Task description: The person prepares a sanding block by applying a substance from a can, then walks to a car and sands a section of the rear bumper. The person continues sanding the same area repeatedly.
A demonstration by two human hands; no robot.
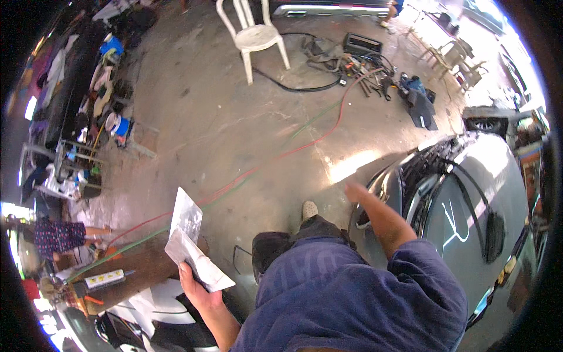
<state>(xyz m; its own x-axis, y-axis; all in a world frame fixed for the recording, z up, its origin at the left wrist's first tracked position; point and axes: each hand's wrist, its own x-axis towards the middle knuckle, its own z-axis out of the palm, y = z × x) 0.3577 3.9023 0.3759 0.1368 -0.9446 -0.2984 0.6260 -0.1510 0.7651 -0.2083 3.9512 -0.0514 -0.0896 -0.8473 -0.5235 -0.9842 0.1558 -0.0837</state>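
My left hand (202,293) is closed around the lower edge of a pale, smudged flat sheet (196,255). The sheet looks creased or made of two pieces, and I cannot tell whether it is paper or thin board. My right arm reaches forward at the right, and my right hand (354,192) is smeared by motion, so its fingers do not show clearly. That hand is beside the front end of a dark grey car (469,211), which has a pale scrawled mark on its panel. Whether hand and car touch cannot be made out.
A white plastic chair (258,39) stands ahead. Red (316,141) and green (316,119) hoses cross the floor. Tools and cables (366,73) lie ahead right. A brown bench (149,258) holds a white cartridge (105,278). A patterned garment (58,234) shows another person at left.
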